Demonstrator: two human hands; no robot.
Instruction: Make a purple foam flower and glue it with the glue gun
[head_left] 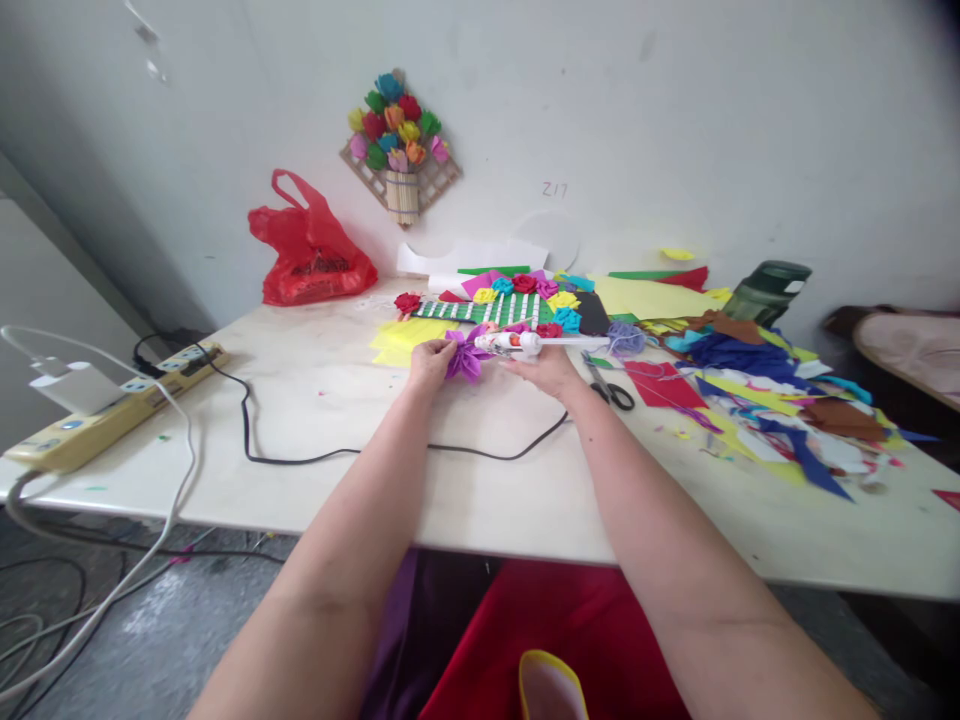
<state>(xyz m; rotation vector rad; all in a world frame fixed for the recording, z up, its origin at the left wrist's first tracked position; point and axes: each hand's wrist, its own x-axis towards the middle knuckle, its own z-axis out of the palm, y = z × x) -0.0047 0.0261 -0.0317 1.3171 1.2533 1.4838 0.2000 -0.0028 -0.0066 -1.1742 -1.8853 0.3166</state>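
Note:
My left hand (430,362) is closed, pinching the edge of a purple paper flower (466,354) above the white table. In my right hand (551,370) is a white hot glue gun (517,344), with a pale glue stick (564,341) out of its back end. The gun's nozzle points left and is close to the flower; whether they touch I cannot tell. Behind both hands lies a green and white board (487,308) ringed with colourful paper roses (525,284). Yellow paper sheets (397,342) lie just beyond my left hand.
Black-handled scissors (616,395) lie right of my right hand. Paper scraps (780,400) and a dark green bottle (766,292) occupy the right side. A red plastic bag (315,255) stands at back left. A black cord (300,460) runs from the power strip (67,435) under my arms.

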